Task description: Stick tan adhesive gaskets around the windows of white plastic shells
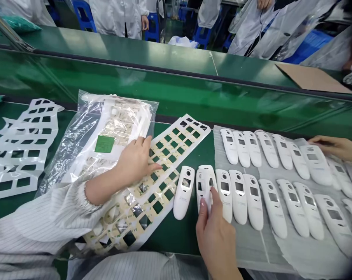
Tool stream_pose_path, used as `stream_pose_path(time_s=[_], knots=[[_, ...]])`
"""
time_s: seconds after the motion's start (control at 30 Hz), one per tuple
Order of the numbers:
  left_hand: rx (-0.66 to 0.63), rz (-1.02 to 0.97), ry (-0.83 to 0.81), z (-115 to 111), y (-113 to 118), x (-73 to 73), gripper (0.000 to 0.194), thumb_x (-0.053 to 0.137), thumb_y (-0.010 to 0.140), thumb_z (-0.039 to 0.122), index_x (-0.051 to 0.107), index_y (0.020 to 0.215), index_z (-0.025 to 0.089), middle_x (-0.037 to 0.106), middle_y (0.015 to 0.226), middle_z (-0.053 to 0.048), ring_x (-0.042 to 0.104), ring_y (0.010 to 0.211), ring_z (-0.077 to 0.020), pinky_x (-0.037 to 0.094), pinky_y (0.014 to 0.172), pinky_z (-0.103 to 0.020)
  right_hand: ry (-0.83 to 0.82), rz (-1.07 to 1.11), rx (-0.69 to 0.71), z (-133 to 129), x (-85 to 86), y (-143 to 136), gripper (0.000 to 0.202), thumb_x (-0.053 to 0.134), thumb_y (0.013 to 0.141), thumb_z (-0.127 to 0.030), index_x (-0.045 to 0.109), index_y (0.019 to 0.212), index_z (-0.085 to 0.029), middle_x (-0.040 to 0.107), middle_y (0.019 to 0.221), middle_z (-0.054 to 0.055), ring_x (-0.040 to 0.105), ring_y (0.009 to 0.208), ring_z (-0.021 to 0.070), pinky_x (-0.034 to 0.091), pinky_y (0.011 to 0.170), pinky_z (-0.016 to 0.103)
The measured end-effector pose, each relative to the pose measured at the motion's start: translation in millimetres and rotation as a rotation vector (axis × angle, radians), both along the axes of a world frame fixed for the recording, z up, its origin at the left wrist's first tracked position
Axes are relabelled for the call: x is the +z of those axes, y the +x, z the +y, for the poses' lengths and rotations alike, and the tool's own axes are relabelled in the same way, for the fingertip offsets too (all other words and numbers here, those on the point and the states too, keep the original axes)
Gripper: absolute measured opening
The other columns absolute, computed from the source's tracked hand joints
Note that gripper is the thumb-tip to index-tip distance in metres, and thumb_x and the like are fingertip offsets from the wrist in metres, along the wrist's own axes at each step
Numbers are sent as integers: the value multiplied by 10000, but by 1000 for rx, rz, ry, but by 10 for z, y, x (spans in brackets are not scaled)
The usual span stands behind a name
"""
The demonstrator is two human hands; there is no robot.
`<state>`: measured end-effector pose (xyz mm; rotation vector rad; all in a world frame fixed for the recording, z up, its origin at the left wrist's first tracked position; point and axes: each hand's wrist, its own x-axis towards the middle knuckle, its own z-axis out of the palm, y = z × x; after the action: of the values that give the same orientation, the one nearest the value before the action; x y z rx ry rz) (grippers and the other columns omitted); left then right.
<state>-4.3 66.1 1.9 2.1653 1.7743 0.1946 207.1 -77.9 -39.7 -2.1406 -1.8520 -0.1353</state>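
In the head view, taken as a clock face, the right hand (218, 233) is at five o'clock; its thumb and index finger are closed on a white casing (205, 186). Here the parts overlap and are a little blurred, so perhaps it is two pieces, one upon the other. A single casing (183, 192) lies at six o'clock, just beside it. The left hand (135, 161), at eight o'clock, is palm down and loosely open, with the thumb spread; it rests at the edge between the clear bag (104, 128) and the sticker sheet (164, 155), gripping nothing that I can see. From three to five o'clock, two rows of casings (254, 200) lie on a pale foam sheet (263, 249). Another person's hand (333, 146) reaches in at three o'clock.
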Motion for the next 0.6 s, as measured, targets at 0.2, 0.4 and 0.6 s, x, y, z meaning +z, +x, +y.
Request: stream_pose_path(time_s=[0.2,0.4,0.6], knots=[[83,-202,-205,200,-115,18,611,828,623,373,606,1144,146,692,947,-89,661,884,-283,524,727,-340,13,-48,18,65,11,-4,438,316,1007,-338,522,1266,-52,714,818,124,655,525,202,411,382,279],[195,-538,-274,283,-314,322,280,671,798,425,599,789,155,608,602,3,565,473,-124,414,403,-207,26,-65,63,87,0,4,410,366,992,-371,591,1190,-91,660,887,123,639,629,208,422,417,279],[60,-957,-359,-222,-255,517,207,711,816,372,635,820,179,695,737,-18,677,656,-159,570,564,-260,46,604,124,177,258,-37,579,478,946,-457,339,1458,-224,638,1169,138,661,1030,246,584,759,360]])
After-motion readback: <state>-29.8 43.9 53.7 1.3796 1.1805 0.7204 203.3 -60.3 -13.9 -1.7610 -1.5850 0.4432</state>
